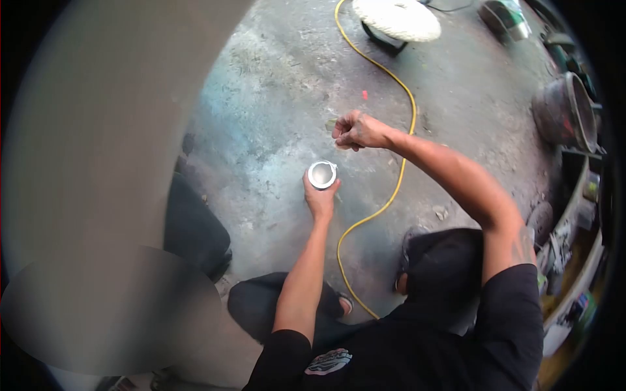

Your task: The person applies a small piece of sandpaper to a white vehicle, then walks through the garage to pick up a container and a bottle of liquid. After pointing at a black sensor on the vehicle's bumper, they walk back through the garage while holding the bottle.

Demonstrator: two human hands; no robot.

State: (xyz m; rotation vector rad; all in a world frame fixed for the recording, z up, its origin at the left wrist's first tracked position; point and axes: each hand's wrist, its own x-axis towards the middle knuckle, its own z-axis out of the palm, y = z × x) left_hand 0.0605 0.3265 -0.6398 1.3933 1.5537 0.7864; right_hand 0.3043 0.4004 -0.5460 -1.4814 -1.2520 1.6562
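A small round white-rimmed container (323, 174) with a pale inside is held from below by my left hand (321, 195), its fingers and thumb wrapped round the sides. Up and to the right of the container, my right hand (354, 131) is raised over the floor with its fingers curled together in a pinch. Whatever sits between those fingertips, if anything, is too small to make out. The two hands are apart, and my right hand does not touch the container.
A yellow hose (412, 104) winds over the grey concrete floor (267, 85). A white round-topped stool (399, 19) stands at the top. At the right are a dirty bucket (564, 111) and a cluttered shelf (570, 260). A large grey surface (98, 163) fills the left.
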